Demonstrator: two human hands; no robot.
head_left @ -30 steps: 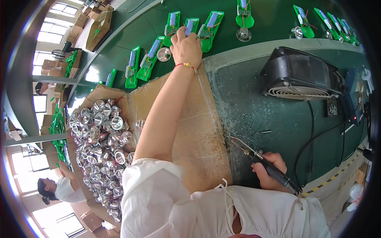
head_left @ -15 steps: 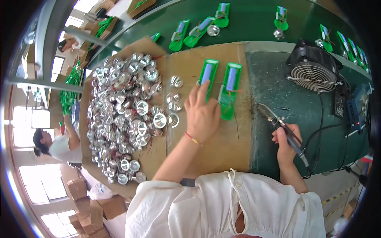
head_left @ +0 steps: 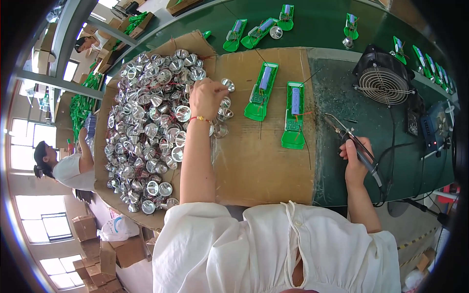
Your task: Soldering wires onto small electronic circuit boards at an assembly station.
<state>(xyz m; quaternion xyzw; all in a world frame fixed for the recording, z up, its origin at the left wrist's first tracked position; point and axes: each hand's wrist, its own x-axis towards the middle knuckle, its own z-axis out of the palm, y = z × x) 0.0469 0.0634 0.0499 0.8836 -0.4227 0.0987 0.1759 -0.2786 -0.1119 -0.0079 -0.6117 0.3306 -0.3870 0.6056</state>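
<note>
My left hand (head_left: pixel 207 99) is at the right edge of the reflector pile, fingers pinched at a small silver reflector cup (head_left: pixel 227 85); its far side shows past the fingertips. Several more reflector cups (head_left: pixel 225 113) lie just below it on the cardboard. My right hand (head_left: pixel 355 158) grips a soldering iron (head_left: pixel 365 160) with a thin curved metal tube by its tip, pointing up and left. Between my hands lie two open green casings, the left one (head_left: pixel 255 110) tilted and the right one (head_left: pixel 293 140) nearly upright, each with a blue cylindrical battery, a circuit board and loose wires.
A cardboard box (head_left: pixel 207 46) full of reflector cups stands on the left. Round-grilled black fan (head_left: pixel 383 85) and blue powered unit (head_left: pixel 432 132) stand right, with cables running down the green mat. More green casings (head_left: pixel 235 36) line the far bench. Co-workers (head_left: pixel 73 168) are at left.
My left hand has moved from the left green casing leftward to the reflector cup. That casing now lies free. The right hand still holds the soldering iron. The whole view has shifted slightly.
</note>
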